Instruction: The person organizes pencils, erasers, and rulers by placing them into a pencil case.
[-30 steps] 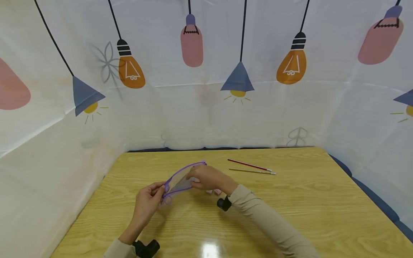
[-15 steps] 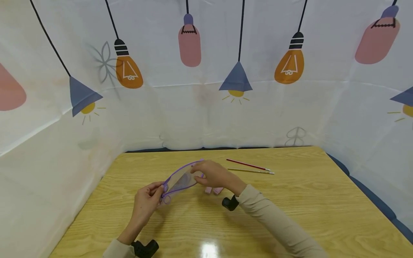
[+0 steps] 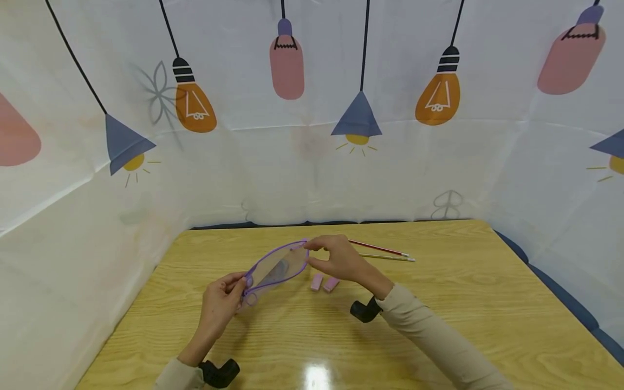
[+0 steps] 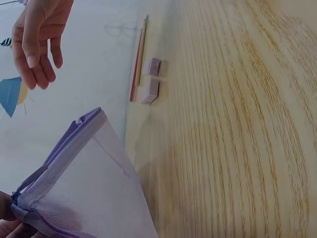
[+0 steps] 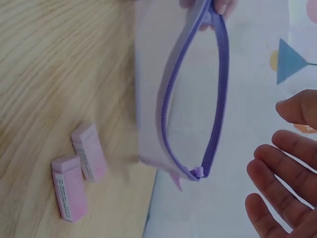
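Currently, we have the limp, translucent, purple-edged mesh pouch (image 4: 96,173) aloft, L of centre, above the yellow wood-grain tabletop (image 3: 487,292). Ref.: head view, pouch = clock hub, 12 = far table edge.

Grip status: the person's bare left hand (image 3: 218,304), at 8 o'clock, pinches the pouch's near end b/w thumb & fingers, at one end of the purple toothed zip (image 5: 224,74). The bare right hand (image 3: 339,258), at 3 o'clock, grasps nothing, fingers loosely spread; per wrist views it's apart from the pouch, near its far end. Zip sides stand apart, i.e. the mouth gapes. A grey patch shows inside; we can't tell if it's contents or shading.

Adjacent items: at approx. 4 o'clock, one pink brick-shaped eraser (image 5: 69,191) w/ white label lies just beside a matching pink eraser (image 5: 90,152). B/w 2 & 3 o'clock: a slim red pencil (image 3: 380,248) and a slim gold pencil (image 3: 388,257), partly behind the right hand.

Handling (our est.): v. light, soft, prob. a bit slippery. Mesh panels should buckle if squeezed and may snag. Zip tape looks stiffest; we'd pinch there, one end per hand, min. force.
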A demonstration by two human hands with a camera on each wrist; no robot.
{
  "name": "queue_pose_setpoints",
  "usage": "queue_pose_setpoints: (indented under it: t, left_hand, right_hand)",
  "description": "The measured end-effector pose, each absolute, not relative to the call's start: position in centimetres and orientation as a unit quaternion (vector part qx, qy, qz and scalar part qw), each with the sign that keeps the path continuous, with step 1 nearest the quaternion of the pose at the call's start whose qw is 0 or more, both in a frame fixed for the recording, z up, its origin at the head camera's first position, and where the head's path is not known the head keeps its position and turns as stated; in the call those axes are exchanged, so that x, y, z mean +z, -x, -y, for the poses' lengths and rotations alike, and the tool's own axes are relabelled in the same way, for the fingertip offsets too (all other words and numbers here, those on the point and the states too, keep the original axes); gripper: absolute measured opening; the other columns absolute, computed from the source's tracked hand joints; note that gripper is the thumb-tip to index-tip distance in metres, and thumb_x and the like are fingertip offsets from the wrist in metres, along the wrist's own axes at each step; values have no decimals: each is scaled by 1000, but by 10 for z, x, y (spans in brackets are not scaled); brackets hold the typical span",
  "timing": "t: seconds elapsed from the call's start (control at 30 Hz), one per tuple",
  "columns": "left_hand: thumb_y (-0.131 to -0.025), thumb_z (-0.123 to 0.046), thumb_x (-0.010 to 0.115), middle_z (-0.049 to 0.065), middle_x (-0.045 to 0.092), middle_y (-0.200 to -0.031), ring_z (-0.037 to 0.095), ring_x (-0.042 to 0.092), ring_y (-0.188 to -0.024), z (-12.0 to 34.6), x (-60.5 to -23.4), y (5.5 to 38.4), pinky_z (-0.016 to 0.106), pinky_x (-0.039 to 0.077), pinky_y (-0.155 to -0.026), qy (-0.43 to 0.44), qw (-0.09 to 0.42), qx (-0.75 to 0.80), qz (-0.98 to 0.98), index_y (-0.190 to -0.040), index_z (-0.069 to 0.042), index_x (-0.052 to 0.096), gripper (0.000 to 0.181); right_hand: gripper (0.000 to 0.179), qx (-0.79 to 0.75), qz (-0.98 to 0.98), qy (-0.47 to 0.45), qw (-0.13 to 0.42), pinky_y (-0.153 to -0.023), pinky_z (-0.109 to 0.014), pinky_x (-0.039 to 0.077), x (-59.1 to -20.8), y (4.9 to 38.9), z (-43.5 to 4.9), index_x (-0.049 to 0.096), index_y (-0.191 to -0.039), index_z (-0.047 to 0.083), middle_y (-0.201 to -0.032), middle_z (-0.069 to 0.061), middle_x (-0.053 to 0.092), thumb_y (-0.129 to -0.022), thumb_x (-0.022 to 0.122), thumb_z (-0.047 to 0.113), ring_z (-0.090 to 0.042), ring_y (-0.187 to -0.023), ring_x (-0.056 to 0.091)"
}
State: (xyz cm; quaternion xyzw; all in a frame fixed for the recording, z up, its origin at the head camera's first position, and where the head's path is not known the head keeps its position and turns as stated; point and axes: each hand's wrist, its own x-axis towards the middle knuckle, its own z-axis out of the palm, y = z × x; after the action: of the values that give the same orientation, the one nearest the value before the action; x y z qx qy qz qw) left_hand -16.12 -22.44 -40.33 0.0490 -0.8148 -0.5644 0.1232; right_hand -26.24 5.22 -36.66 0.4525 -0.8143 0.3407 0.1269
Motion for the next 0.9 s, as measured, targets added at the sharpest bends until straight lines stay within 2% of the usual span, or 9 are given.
queue_pose_setpoints:
  t: [0.47,0.7,0.9]
  left_hand:
    - [-98,-8,57,11,70,-81,11,48,-46,227,-402,163,21,34,-39,-48,129,-549,825,-115,3,68,23]
    - [-98,-7,56,10,68,-72,8,39,-42,229,-400,164,21,29,-38,-33,131,-552,823,-116,3,68,23]
    - [-99,-8,56,12,67,-71,9,37,-41,228,-400,162,21,29,-37,-39,124,-555,821,-117,3,67,24]
  right_hand:
    - [32,434,822,-357,97,-80,-48,52,-375,252,-78,67,-117,5,-109,-13,68,-89,72,20,-27,-99,64]
    - [33,440,836,-317,85,-81,-41,52,-379,249,-88,66,-116,6,-109,-11,67,-88,74,21,-27,-99,63]
    - [32,439,843,-299,79,-80,-41,52,-388,247,-93,66,-112,7,-107,-8,67,-87,75,25,-23,-97,63]
